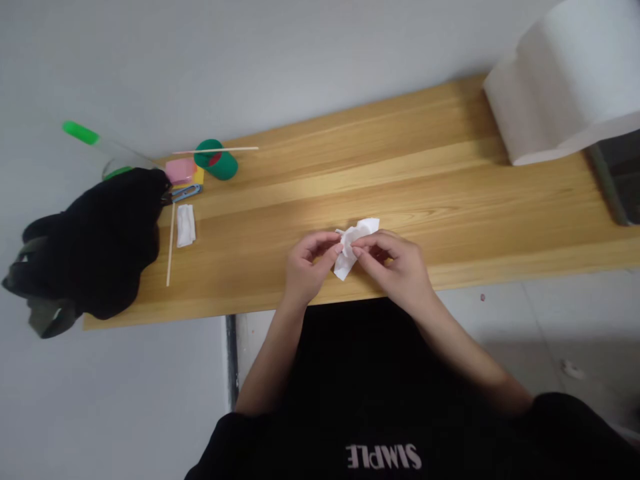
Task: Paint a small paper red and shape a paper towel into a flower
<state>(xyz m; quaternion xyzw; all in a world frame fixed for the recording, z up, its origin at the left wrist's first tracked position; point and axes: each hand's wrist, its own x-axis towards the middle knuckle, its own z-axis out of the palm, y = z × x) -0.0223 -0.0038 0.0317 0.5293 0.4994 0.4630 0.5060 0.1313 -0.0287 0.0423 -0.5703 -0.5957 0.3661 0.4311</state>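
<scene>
Fingers (339,248) of both hands pinch crumpled white tissue (356,235).

A thin white tissue (367,227) is pinched in the grip of both the left hand (306,267) and the right hand (400,267) — crumpled, its middle gathered into a rounded fold. One end flares up and to the right; another points down and left. It sits over the counter (280,200), near the front edge — whether it touches the wood is unclear.
</scene>
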